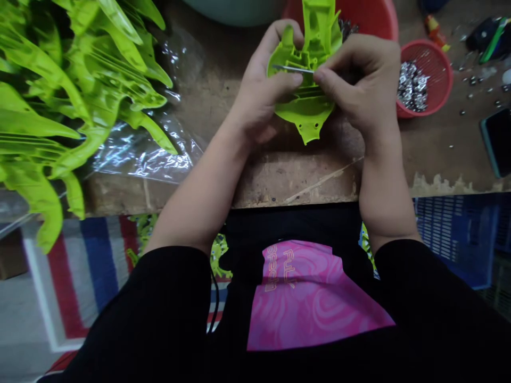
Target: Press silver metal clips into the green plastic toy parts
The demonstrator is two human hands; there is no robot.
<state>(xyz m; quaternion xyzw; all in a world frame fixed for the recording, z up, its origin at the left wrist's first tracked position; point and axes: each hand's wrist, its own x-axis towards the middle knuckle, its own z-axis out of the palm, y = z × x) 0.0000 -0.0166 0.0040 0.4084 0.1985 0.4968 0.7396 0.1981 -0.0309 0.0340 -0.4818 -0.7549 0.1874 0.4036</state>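
Note:
A lime-green molded plastic part (307,109), ribbed inside, is held above the workbench. My left hand (265,80) wraps its left side, with the thumb lying over the inner face. Between the fingertips of my right hand (361,74) is the end of a thin metal rod (295,69), which lies across the part with its other end pointing left. The left thumb tip is close to the rod; whether they touch I cannot tell. My right fingers hide the rod's right end.
A heap of similar green parts (80,85) lies on clear plastic film (147,154) at left. A red basin (379,18) stands behind my hands. On the right are a red basket (441,80) of small metal pieces, scattered metal bits and a phone (499,141). The workbench (311,181) ends near my body.

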